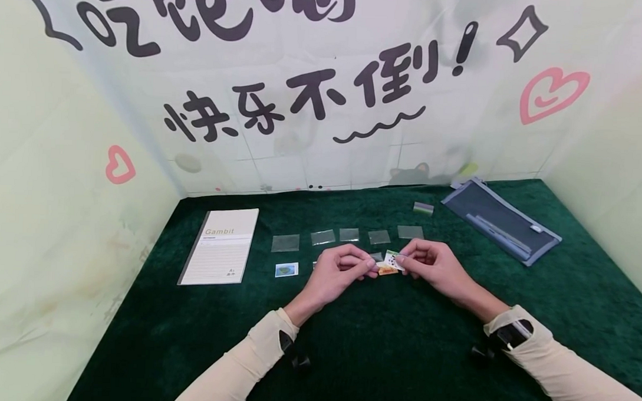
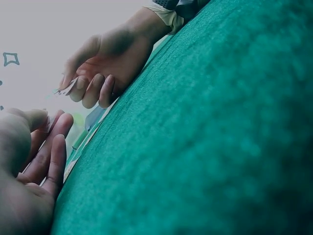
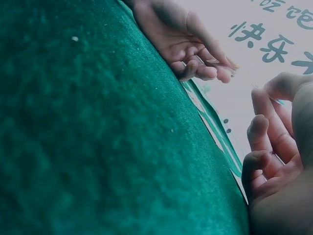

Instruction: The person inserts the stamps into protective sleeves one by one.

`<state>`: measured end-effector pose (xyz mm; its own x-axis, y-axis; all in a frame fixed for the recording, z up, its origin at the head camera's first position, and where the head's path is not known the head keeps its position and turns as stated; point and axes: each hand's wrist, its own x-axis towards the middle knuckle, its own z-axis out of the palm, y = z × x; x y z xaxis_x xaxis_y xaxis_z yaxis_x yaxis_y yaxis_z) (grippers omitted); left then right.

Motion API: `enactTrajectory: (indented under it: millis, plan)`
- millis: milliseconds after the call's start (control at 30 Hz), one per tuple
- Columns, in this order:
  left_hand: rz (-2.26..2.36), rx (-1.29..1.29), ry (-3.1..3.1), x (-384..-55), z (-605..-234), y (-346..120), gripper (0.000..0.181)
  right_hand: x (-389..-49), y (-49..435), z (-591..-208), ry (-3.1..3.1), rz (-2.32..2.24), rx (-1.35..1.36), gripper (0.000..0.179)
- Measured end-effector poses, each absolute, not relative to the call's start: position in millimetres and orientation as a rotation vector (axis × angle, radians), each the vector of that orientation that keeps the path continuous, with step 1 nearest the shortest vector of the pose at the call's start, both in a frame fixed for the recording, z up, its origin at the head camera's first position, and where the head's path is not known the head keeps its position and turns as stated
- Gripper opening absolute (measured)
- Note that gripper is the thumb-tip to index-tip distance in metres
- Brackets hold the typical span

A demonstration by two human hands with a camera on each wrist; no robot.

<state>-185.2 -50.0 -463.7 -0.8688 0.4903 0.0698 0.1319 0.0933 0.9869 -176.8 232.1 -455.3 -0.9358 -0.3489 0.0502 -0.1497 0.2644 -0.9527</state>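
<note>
In the head view my right hand [image 1: 438, 266] pinches a small white printed stamp [image 1: 393, 260] between thumb and fingers. My left hand [image 1: 340, 272] is close on its left, thumb against fingertips, holding a small clear plastic sleeve [image 2: 48, 123] that shows in the left wrist view. An orange-and-white stamp [image 1: 387, 270] appears just below the right hand's stamp; whether it lies on the cloth I cannot tell. Another stamp [image 1: 287, 270], blue and green, lies left of my left hand. Beyond the hands several clear sleeves [image 1: 285, 243] lie in a row.
On the left lies a notebook [image 1: 221, 247] marked Gambit. A blue zip pouch [image 1: 503, 221] lies at the back right, with a small striped piece [image 1: 423, 208] near it. Dark green cloth [image 1: 379, 356] covers the table, and a printed curtain [image 1: 301, 152] stands behind.
</note>
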Motion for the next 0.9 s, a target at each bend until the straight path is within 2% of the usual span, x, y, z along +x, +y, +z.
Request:
enactTrajectory:
  millis: [900]
  plan:
    - [1.885,0.568,2.079,-184.7,-462.8,-50.3,0.026,-177.0,231.9,-455.0,2.308,-1.725,-0.495,0.022]
